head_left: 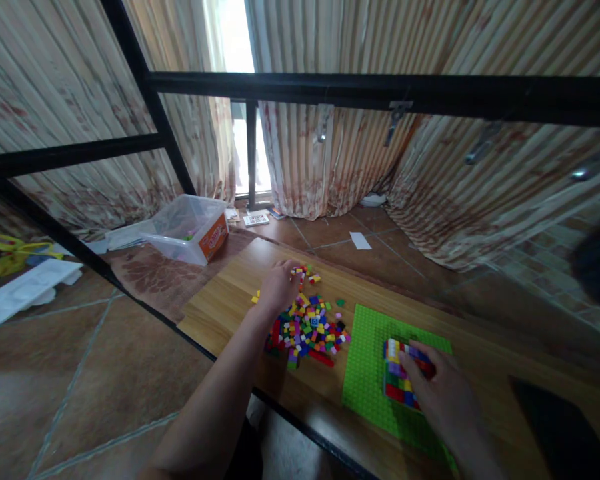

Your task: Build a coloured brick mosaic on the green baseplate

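My left hand reaches to the far side of a loose pile of toy building bricks. Its fingers are bent together at small bricks; what they hold, if anything, is hidden. On a green studded baseplate stands a block-shaped build of toy bricks, in rows of red, blue, green, yellow, purple and white. My right hand grips this build from the right, thumb on top and fingers along its far side, covering part of it.
The wooden table carries the bricks and a dark flat object at the right. A clear plastic bin stands on the floor beyond. A black metal frame crosses the view before curtains. White packaging lies at left.
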A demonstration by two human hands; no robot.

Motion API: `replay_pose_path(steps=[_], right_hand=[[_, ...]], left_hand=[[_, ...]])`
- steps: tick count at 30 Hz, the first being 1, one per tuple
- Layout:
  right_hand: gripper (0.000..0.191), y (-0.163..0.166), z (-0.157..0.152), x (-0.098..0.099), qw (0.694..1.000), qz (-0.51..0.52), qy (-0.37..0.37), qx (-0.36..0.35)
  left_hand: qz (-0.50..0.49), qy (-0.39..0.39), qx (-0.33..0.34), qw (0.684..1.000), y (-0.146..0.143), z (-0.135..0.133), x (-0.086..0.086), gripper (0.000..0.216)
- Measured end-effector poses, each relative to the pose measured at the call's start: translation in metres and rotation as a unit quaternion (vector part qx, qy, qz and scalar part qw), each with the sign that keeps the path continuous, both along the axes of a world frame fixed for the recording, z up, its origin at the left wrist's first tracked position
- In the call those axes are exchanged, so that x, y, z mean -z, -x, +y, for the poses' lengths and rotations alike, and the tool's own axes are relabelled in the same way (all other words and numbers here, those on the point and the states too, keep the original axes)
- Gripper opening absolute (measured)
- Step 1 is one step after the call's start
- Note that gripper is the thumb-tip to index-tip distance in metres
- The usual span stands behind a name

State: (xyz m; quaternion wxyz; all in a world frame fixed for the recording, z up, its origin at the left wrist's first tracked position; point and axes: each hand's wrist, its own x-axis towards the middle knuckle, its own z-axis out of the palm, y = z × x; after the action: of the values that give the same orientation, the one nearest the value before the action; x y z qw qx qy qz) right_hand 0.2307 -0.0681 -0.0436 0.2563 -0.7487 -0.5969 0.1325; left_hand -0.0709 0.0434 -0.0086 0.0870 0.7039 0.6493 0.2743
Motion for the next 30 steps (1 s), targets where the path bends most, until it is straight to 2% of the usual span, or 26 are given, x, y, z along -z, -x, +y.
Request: replay_pose_path(steps=[4,9,15,18,25,30], right_hand=[[0.06,-0.001,0.0,0.0,1.0,0.001,0.007,0.004],[0.063,-0.005,0.002,0.0,0.999,0.004,0.038,0.004],[0.064,-0.006,0.003,-0.001,0.999,-0.002,0.054,-0.005],[0.065,-0.005,0.002,-0.001,0.999,-0.006,0.053,-0.005],[0.066,0.0,-0.002,-0.005,0.999,-0.011,0.027,-0.033],[0.067,0.001,-0.002,-0.004,0.999,-0.029,0.024,-0.033]], left_hand=[[0.018,0.02,-0.028,0.999,-0.002,0.015,0.005,0.04],[0.031,0.059,-0.015,0.998,-0.023,0.021,0.011,0.048],[0.073,0.065,0.009,0.995,-0.035,0.021,0.019,0.037],[0.081,0.069,0.036,0.994,-0.033,0.017,0.017,0.032],[0.087,0.135,0.129,0.978,-0.021,0.006,-0.001,0.03],[0.063,0.115,0.147,0.98,-0.007,0.004,-0.003,0.038]])
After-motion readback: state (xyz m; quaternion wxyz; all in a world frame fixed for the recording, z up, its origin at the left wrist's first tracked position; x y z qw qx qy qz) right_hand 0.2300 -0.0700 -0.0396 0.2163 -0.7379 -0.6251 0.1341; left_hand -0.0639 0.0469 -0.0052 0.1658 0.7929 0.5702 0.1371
